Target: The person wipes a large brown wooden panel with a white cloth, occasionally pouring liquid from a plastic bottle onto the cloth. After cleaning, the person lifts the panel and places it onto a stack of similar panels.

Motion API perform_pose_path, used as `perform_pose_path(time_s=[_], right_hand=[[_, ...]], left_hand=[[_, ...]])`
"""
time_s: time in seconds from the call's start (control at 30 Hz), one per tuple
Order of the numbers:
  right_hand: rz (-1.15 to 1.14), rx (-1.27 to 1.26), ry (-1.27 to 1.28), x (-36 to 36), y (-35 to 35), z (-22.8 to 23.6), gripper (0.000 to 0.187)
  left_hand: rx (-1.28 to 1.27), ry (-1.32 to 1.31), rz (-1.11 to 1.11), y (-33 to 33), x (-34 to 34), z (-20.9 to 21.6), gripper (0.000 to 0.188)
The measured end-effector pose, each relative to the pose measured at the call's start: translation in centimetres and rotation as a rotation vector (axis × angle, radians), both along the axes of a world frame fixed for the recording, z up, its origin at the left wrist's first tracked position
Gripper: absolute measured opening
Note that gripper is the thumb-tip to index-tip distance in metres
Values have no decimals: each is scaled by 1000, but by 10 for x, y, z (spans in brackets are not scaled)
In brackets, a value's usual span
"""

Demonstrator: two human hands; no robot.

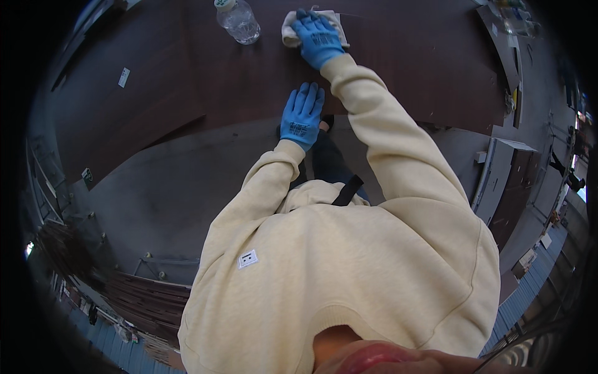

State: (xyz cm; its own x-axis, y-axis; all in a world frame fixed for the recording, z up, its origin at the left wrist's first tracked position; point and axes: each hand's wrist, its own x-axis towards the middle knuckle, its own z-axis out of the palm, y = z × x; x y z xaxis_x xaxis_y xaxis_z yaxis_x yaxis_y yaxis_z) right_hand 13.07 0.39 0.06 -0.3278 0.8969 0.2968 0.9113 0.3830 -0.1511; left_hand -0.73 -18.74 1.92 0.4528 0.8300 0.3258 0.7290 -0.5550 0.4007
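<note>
Both my hands wear blue gloves and cream sleeves. My right hand (318,38) reaches far forward and presses down on a pale folded cloth (289,32) lying on a dark brown board (249,75). The cloth shows around the fingers at the left and right. My left hand (302,115) lies flat with fingers together on the board's near edge, holding nothing. A clear plastic bottle (238,20) with a pale cap stands on the board just left of the cloth.
A second dark board (118,106) with a small white label lies to the left, tilted. Grey floor (168,187) spreads below the board. Stacked dark panels (149,299) lie at lower left. More panels and clutter (517,181) stand at the right.
</note>
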Motion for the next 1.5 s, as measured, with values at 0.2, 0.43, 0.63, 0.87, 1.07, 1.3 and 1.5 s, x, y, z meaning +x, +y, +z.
perform_pose_path(time_s=[0.2,0.43,0.63,0.87,1.07,1.3,1.5], right_hand=[[131,-143,177,3,-146,11,50],[51,-135,147,-15,-136,24,53],[238,-215,204,-9,-204,26,53],[33,-205,115,132,-256,33,52],[196,-187,301,28,-206,37,51],[-148,-19,255,101,-209,14,36],[-740,279,-44,292,-238,14,19]], left_hand=[[-49,-530,82,26,-37,22,18],[55,-196,-111,189,-20,30,41],[-300,409,-184,200,10,5,58],[-503,438,-250,209,14,45,63],[-276,286,-312,224,10,6,62],[-407,407,-303,236,-3,1,71],[-328,334,-259,224,2,-5,67]])
